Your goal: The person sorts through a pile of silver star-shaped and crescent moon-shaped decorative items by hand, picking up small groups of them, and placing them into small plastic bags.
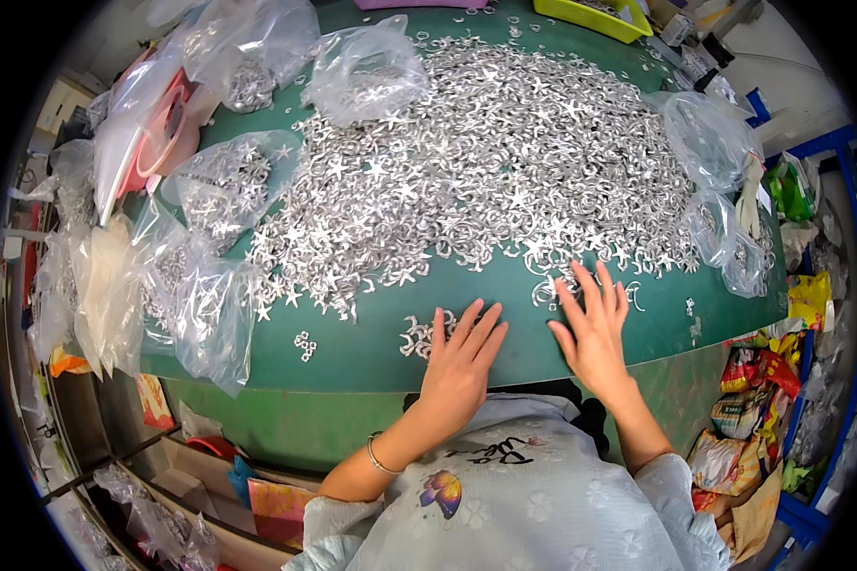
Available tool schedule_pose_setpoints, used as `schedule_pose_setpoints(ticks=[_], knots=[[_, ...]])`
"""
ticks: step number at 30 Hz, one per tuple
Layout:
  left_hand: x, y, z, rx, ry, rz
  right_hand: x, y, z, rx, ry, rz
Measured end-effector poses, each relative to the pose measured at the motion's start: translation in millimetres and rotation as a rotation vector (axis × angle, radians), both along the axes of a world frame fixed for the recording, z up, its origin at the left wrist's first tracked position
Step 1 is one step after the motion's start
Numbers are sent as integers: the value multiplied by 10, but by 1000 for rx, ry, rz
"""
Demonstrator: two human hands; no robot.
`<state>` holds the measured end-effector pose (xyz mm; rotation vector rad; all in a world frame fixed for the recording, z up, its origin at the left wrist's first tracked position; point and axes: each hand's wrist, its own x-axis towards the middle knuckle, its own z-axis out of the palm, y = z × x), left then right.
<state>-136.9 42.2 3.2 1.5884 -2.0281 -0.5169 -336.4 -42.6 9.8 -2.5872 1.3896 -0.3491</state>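
Note:
A big heap of small silver metal pieces (486, 162), stars and curved crescents, covers the far half of a green table (371, 352). My left hand (460, 360) lies flat on the green top, fingers apart, touching a small cluster of silver pieces (417, 338) at its fingertips. My right hand (592, 328) is also flat with fingers spread, its tips at a few loose pieces (548, 290) along the heap's near edge. Neither hand holds anything. A thin bangle (379, 459) rings my left wrist.
Clear plastic bags of silver pieces (209, 285) crowd the table's left side, with more bags (714, 152) at the right. A tiny group of pieces (304, 345) sits apart near the front. A yellow tray (590, 17) stands at the back. Colourful packets (752, 409) pile below right.

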Motion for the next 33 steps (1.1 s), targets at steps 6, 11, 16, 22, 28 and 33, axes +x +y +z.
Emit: schedule_pose_setpoints(ticks=[6,11,16,22,28,33], knots=[[-210,-290,6,-48,-160,-189,-124,-108,-43,-105,54,-91],[-25,-484,-87,-40,-310,-59,-300,-195,-132,-189,51,-207],[29,-523,-11,-69,-324,64,-185,-129,-52,-127,-159,-125],[-338,-657,80,-100,-215,-87,-212,-224,-143,-105,-231,-79],[-398,-926,-70,-215,-173,-26,-278,-297,-80,-124,-227,-93],[-329,-890,-145,-239,-55,66,-280,-269,-67,-142,-319,-115]])
